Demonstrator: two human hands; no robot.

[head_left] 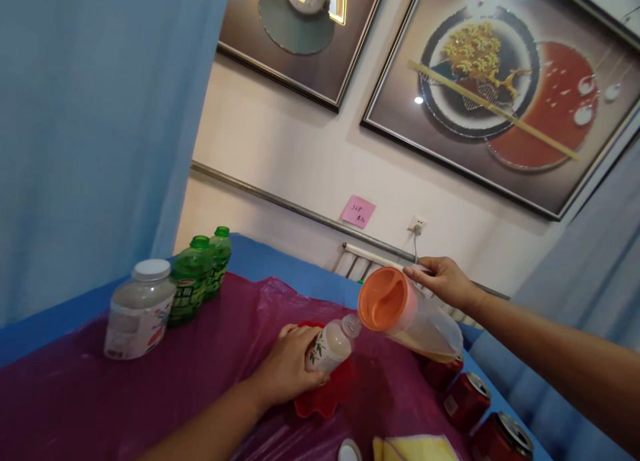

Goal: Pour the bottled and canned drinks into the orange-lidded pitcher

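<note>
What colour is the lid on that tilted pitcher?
The lid is orange, clearest in the head view.

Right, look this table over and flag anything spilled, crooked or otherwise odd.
Nothing looks knocked over or damaged. One doubtful spot: a darker patch on the purple sheet, beside the red dish and below the tilted pitcher; spill or shadow, I can't tell. The sheet's far edge is rumpled.

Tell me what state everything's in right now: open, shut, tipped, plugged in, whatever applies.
Small bottle: uncapped, tilted, in left hand
Pitcher: tipped, orange lid on, in right hand
Jar: upright, white lid on
Green bottles: upright; caps unclear
Red cans: upright; whether opened, unclear
White cap: lying loose
Wall socket: plug inserted
</note>
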